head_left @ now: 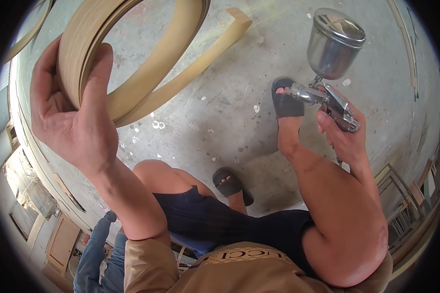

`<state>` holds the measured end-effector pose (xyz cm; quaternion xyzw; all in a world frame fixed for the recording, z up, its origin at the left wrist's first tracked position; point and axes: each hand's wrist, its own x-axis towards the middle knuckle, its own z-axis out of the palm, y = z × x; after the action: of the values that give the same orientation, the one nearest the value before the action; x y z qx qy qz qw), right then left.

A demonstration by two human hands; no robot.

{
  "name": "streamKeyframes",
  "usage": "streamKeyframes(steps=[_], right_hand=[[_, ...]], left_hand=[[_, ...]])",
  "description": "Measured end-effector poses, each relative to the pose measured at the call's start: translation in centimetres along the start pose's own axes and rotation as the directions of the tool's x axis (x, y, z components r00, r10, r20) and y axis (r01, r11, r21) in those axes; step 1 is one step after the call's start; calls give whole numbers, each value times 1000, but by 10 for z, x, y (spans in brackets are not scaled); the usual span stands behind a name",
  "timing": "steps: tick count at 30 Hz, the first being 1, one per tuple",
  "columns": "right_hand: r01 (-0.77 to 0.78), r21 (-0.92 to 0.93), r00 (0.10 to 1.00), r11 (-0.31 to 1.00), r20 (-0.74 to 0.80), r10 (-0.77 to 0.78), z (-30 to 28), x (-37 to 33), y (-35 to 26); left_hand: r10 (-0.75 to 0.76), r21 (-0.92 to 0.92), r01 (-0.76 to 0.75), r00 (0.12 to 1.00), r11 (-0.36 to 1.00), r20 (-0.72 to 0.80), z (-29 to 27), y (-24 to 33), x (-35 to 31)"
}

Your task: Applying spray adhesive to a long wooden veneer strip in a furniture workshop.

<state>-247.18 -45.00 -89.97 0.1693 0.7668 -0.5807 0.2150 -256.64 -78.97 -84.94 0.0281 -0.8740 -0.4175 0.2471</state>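
My left hand (80, 110) is raised at the upper left, closed round one side of a coil of wood-grain edge-banding strip (166, 63). The thumb lies inside the loop and the fingers wrap its outer face. A loose end of the strip reaches out to the right, and the coil's top runs out of view. On the right, my right hand (344, 132) grips a metal spray gun (332, 105). Its shiny round paint cup (335, 44) stands on top with the lid on. The nozzle points left, toward the coil but well apart from it. The trigger fingers are partly hidden.
Below is a grey concrete floor (195, 117) with white paint spots. My feet in black slide sandals (288, 100) stand on it. Wooden frames (401, 190) lean at the lower right. Another person's legs in jeans (95, 254) and a wooden cabinet door (63, 244) appear at the lower left.
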Motion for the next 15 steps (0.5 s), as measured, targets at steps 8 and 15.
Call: streamKeyframes(steps=[8,15], right_hand=[[62,139,990,988,118,-79,7,1,2],[7,67,974,998,227,-22,-7,2,-10]], left_hand=[[-6,-42,6,1000,999,-12,2,-6,1],[-34,-14,34,999,999,-22,7,-10,3]])
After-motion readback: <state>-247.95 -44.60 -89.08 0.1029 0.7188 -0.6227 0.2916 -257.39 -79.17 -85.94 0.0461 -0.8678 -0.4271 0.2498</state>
